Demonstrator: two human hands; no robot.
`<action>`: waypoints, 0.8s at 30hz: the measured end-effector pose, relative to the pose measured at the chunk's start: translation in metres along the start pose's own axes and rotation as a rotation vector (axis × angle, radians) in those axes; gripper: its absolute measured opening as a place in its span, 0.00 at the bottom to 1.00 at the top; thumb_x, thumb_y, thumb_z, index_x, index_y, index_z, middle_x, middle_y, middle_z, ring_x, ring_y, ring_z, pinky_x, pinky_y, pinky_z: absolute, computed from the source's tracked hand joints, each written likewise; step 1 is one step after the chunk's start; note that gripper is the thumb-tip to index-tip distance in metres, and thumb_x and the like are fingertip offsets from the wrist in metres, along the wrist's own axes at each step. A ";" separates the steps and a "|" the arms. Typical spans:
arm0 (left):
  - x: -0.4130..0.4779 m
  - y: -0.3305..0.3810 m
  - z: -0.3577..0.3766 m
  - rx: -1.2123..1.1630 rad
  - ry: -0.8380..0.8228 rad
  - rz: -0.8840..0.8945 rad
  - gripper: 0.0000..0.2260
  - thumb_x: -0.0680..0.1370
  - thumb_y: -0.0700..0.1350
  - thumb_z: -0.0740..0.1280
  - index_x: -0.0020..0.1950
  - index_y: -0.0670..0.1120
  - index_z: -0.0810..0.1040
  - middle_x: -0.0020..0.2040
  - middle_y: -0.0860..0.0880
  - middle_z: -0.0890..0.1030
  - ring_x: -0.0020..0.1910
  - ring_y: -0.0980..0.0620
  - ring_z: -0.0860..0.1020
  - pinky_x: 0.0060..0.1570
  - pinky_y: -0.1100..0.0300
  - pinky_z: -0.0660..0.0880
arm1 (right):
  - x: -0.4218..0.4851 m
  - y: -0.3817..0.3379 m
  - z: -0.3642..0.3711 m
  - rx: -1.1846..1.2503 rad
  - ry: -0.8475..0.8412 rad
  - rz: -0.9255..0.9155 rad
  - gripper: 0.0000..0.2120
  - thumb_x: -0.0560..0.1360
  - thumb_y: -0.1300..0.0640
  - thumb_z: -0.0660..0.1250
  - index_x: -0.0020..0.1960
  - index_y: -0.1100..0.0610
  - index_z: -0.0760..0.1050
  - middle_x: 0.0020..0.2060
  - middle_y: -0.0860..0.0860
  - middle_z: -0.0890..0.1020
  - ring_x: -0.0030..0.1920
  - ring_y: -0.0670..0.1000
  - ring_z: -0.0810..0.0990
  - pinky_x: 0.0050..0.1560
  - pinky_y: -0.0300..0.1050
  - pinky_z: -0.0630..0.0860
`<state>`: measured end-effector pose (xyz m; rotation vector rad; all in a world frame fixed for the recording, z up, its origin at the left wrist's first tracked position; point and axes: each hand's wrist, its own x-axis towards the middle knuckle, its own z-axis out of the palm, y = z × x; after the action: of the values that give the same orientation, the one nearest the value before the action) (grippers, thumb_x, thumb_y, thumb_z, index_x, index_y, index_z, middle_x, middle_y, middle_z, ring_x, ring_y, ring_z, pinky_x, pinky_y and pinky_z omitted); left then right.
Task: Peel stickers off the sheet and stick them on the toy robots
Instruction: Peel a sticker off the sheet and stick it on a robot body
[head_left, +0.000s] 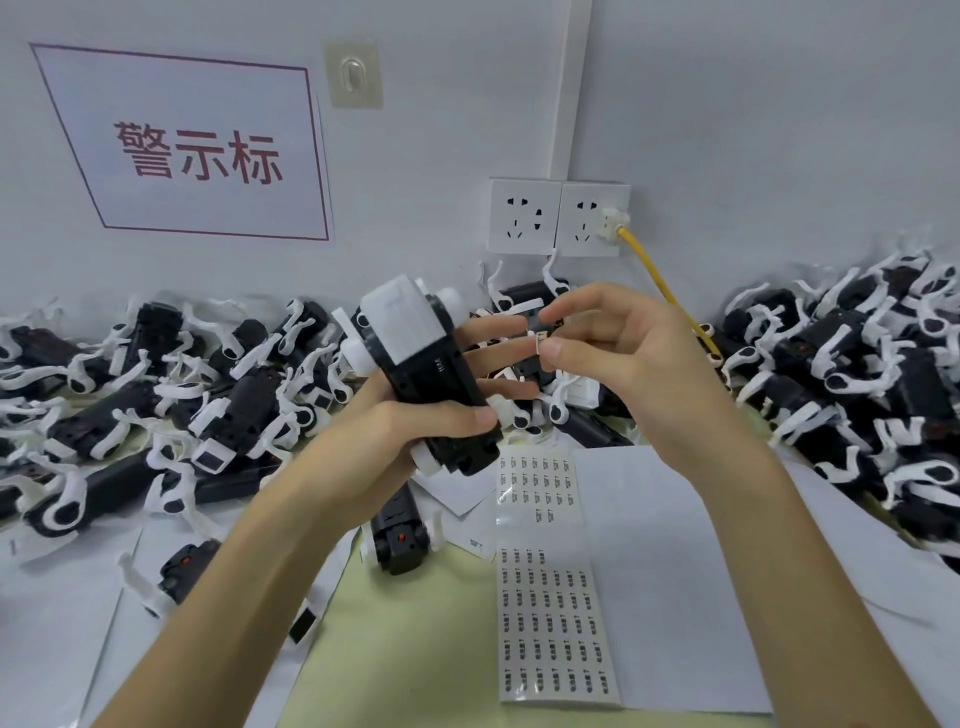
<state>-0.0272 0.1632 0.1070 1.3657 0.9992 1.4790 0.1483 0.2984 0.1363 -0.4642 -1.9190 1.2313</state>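
Firmly, left fingers (501, 358) grip a blocky toy robot (423, 364); right fingers (569, 352) pinch a tiny sticker (540, 343).

I am holding a toy robot (426, 374) in my left hand (415, 421) at mid-frame. My right hand (639, 353) is holding a sticker (540, 342) just right of it. Below them, the sticker sheet (550, 613) is lying on the table (415, 649), with the left heap (156, 395) and the right heap (857, 374) of robots flanking it.

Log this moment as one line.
left hand: grips toy robot | right hand: holds sticker at thumb tip | sticker sheet: lies flat, partly used
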 end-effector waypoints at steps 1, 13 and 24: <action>0.000 0.000 0.000 0.000 0.000 0.000 0.27 0.75 0.33 0.67 0.73 0.50 0.75 0.70 0.49 0.79 0.69 0.44 0.78 0.66 0.56 0.75 | 0.000 -0.001 0.000 -0.008 0.007 -0.002 0.08 0.75 0.63 0.75 0.52 0.55 0.82 0.40 0.51 0.87 0.42 0.49 0.86 0.46 0.36 0.78; 0.001 -0.003 0.002 0.011 0.005 0.012 0.25 0.75 0.34 0.68 0.69 0.54 0.80 0.71 0.53 0.78 0.66 0.47 0.80 0.62 0.61 0.77 | 0.000 0.001 0.014 -0.120 0.201 -0.133 0.06 0.73 0.61 0.77 0.42 0.51 0.85 0.38 0.46 0.87 0.42 0.47 0.86 0.46 0.37 0.80; 0.000 0.004 -0.002 -0.265 -0.009 0.046 0.33 0.76 0.50 0.74 0.79 0.49 0.67 0.75 0.45 0.75 0.71 0.41 0.76 0.63 0.52 0.77 | -0.008 -0.001 0.035 -0.040 0.282 -0.291 0.05 0.77 0.62 0.72 0.45 0.54 0.80 0.40 0.49 0.85 0.43 0.51 0.85 0.49 0.48 0.80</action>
<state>-0.0292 0.1623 0.1104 1.2098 0.7394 1.5759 0.1266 0.2718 0.1267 -0.3437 -1.7021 0.8904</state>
